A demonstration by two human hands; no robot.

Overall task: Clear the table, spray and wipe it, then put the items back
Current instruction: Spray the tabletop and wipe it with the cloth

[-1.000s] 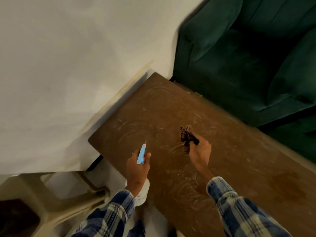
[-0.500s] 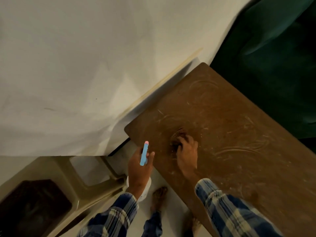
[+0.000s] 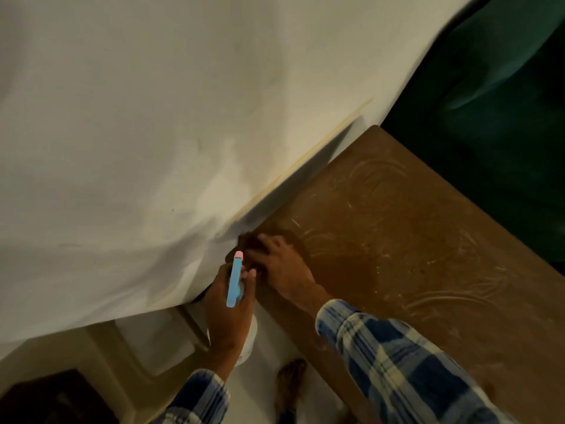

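Head: hands (image 3: 227, 316) (image 3: 282, 270) curled round bottle (image 3: 234, 283) and cloth (image 3: 246, 240)

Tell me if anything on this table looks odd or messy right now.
Pale swirled streaks cover the brown table, and a darker damp-looking patch sits beside the right hand, which holds a cloth at the corner. That looks like wiping residue, not damage. Nothing else stands out.

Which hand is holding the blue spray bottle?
The left hand grips the bottle, off the edge of the table. The right hand holds a dark cloth against its corner instead.
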